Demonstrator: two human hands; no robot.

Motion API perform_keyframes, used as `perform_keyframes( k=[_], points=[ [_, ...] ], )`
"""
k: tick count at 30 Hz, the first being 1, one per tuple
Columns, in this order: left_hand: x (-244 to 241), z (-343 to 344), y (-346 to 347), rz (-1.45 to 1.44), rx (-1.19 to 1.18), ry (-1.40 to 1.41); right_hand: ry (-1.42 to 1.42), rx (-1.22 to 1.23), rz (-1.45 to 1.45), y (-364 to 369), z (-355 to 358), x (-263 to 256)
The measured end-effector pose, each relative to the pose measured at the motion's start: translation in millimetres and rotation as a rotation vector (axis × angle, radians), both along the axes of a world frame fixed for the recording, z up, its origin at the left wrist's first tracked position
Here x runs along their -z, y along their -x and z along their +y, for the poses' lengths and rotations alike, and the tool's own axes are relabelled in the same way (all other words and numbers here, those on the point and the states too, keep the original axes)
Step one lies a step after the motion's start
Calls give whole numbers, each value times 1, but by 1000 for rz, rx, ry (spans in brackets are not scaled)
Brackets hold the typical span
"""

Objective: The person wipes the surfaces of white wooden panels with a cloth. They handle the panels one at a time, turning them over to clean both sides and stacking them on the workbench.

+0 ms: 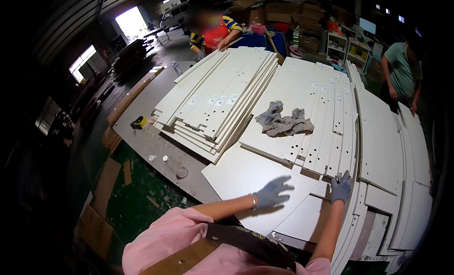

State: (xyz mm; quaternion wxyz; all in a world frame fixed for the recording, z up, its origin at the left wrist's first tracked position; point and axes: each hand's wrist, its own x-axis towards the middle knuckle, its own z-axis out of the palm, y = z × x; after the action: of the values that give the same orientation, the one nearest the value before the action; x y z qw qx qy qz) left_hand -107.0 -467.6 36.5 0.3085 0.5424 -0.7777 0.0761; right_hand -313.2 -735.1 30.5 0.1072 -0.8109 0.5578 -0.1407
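Observation:
My left hand (pixel 273 193), in a grey work glove, hovers with its fingers apart over a plain white panel (pixel 244 172). It appears to hold nothing. My right hand (pixel 341 189), gloved alike, is at the near ends of narrow white drilled boards (pixel 324 133). Something small and dark shows at its fingertips; whether it grips that or a board is unclear. These boards lie side by side, with dark round holes and several stickers. A crumpled grey rag (pixel 283 120) rests on the wide white board beside them.
A stack of white boards (pixel 212 94) stands to the left. On the grey table (pixel 159 147) are a clear plastic bottle (pixel 175 166) and a yellow-and-black tape roll (pixel 139 122). More panels (pixel 381 140) lie rightward. One person (pixel 214 33) works opposite, another (pixel 402 72) at right.

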Motion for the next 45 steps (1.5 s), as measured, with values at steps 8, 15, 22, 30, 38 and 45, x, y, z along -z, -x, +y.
perform_keyframes(
  k=[8,15,22,30,38,45],
  points=[
    [1,58,32,447,241,-535,47,-102,-439,30,0,-37],
    [-31,64,27,1942,55,-899,-1016,-71,-1540,-2,155,-51],
    [6,121,-43,862,66,-739,-1122,-192,-651,-67,297,-45],
    [-24,237,-129,1674,50,-1027,-964,179,-1320,-105,278,-29],
    [-27,285,-175,1457,-285,-1039,-1113,316,-1451,-87,328,-16],
    [23,282,-152,1952,-507,-503,-1125,674,-1399,-76,322,11]
  ],
)
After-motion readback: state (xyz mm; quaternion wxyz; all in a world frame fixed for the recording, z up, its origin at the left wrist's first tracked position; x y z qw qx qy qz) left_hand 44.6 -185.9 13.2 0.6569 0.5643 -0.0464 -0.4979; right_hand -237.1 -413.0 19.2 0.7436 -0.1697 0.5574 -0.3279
